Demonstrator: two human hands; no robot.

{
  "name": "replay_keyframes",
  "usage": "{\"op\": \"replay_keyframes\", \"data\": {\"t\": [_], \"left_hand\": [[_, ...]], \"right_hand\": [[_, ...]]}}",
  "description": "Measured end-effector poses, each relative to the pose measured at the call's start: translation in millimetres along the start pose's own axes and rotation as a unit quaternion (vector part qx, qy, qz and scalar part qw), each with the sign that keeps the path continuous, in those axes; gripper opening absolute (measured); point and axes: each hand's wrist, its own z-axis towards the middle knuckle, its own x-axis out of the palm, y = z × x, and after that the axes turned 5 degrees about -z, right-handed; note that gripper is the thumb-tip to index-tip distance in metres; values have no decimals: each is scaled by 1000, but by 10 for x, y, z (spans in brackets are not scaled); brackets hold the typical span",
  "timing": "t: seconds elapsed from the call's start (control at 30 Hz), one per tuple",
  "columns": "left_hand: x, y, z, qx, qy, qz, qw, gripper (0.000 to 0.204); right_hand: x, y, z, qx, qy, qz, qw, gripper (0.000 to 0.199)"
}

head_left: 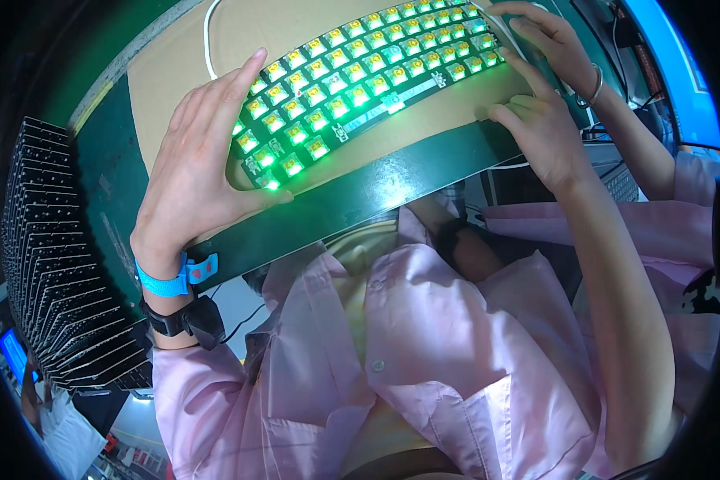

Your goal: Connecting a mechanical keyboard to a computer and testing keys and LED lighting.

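A keyboard without keycaps (352, 88), its yellow switches lit green, lies slanted across a brown cardboard sheet (168, 72). My left hand (196, 152) spans its left end, long fingers stretched along the short side and thumb at the near corner, gripping that end. At the other end, my right hand (540, 132) reaches with its index finger to the keyboard's right corner. Its thumb stands apart from the near edge, and the remaining fingers curl underneath, partly hidden. A blue band (164, 276) and a black strap (172, 318) circle my left wrist.
Another person's hand (556, 44), with a bracelet, is beyond my right hand. A tall stack of black boards (56, 264) stands at the left. The green table edge (376, 188) runs in front of me. A white cable (208, 36) loops behind; a screen (680, 64) stands right.
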Motion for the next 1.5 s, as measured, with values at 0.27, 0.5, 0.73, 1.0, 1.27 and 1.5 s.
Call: {"op": "replay_keyframes", "data": {"t": [0.27, 0.5, 0.73, 1.0, 1.27, 1.5], "left_hand": [[-16, 8, -7, -4, 14, 2, 1000, 117], [-8, 7, -9, -10, 11, 10, 1000, 117], [-13, 10, -3, -2, 12, -2, 1000, 116], [-9, 8, -6, -1, 9, 1, 1000, 114], [-1, 6, -10, -1, 9, 2, 1000, 114], [-1, 8, -14, -4, 13, -2, 1000, 114]], "right_hand": [[-55, 48, 18, 118, 30, 151, 981, 33], [-63, 61, 26, 234, 75, 310, 918, 41], [2, 49, 13, 171, 46, 206, 962, 40], [-116, 82, 46, 195, 84, 260, 942, 35], [-121, 104, 33, 208, 85, 269, 937, 29], [-58, 77, -12, 84, 19, 131, 988, 17]]}}
